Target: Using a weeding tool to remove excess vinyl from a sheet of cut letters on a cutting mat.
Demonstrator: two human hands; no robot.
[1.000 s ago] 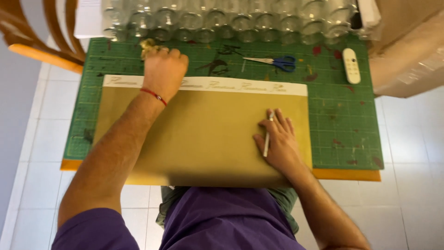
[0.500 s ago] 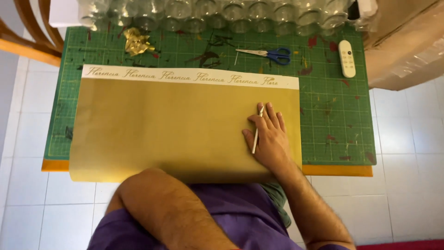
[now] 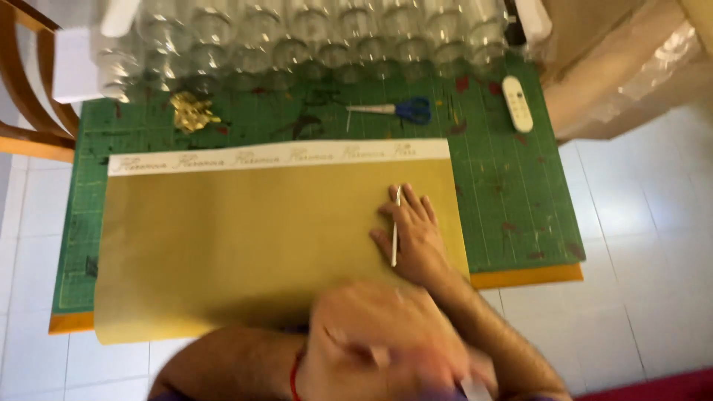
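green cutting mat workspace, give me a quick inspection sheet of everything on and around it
surface: green gridded cutting mat, paint-stained, on an orange board.
job's things: large gold paper sheet with white printed strip along its far edge, lying flat on the mat.
clutter: blue-handled scissors, white remote control, crumpled gold scrap, row of clear glass jars.
grippers: right hand flat on the sheet, thin white stick between its fingers; left hand blurred, near the body.
cables: nothing seen.
surroundings: white tiled floor, wooden chair, cardboard box.
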